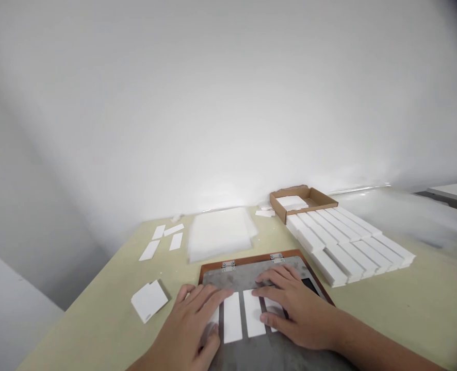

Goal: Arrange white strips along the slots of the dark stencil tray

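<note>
A grey metal plate (240, 355), hinged to a brown board (209, 267), lies in front of me. Several white rectangular cards (233, 317) sit side by side in a row on it. My left hand (193, 322) rests at the left end of the row, fingers stretched out, its index fingertip at the top of one card and its thumb lower down. Over the right end, my right hand (290, 306) is spread, index finger and thumb touching a card (254, 313) and the palm partly covering the one beside it. Neither hand grips anything that I can see.
Two rows of stacked white cards (352, 247) stand at the right, behind them an open cardboard box (309, 200) with white pieces inside. Translucent sheets (221, 234) lie at the back. Loose white cards (150, 250) and a small stack (149, 300) are on the left. A wall closes off the back.
</note>
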Action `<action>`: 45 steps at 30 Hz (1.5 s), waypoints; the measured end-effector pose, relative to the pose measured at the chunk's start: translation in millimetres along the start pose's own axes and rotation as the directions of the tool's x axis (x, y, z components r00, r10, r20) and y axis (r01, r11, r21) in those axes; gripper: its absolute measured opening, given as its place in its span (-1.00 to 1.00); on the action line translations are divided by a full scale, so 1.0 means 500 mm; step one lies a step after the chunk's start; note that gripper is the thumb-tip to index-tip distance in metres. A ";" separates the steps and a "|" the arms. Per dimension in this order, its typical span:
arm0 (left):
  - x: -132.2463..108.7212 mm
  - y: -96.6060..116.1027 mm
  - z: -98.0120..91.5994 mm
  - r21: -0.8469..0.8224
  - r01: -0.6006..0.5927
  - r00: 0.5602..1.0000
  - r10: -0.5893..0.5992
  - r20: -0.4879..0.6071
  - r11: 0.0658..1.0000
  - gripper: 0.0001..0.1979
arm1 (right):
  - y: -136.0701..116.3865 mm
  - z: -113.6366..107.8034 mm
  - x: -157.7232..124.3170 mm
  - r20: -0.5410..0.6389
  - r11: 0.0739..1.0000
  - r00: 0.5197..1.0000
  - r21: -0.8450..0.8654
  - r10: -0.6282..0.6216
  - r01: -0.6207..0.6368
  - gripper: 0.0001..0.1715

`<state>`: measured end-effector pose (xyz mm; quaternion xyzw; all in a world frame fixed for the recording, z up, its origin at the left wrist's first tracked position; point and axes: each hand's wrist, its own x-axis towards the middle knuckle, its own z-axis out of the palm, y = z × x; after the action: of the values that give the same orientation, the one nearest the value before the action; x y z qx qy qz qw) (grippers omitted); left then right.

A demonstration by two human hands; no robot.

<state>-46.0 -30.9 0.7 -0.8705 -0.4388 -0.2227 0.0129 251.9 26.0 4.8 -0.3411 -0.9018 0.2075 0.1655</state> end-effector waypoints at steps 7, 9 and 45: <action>-0.005 -0.001 -0.002 0.078 -0.044 0.999 0.046 -0.027 0.996 -0.33 | -0.003 -0.001 0.000 0.002 1.000 1.000 0.002 -0.010 0.010 -0.55; -0.005 -0.001 -0.007 0.109 -0.082 0.996 0.084 -0.018 0.991 -0.33 | -0.004 -0.002 -0.001 -0.001 1.000 1.000 0.006 -0.011 0.011 -0.55; -0.002 -0.006 0.003 0.041 0.146 0.989 -0.146 -0.006 0.988 -0.45 | 0.003 0.002 -0.003 -0.006 0.999 1.000 -0.010 -0.031 0.031 -0.56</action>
<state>-48.1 -29.4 -1.7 -0.8353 -0.5058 -0.2151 0.0150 253.5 25.7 3.1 -0.3285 -0.9075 0.1995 0.1697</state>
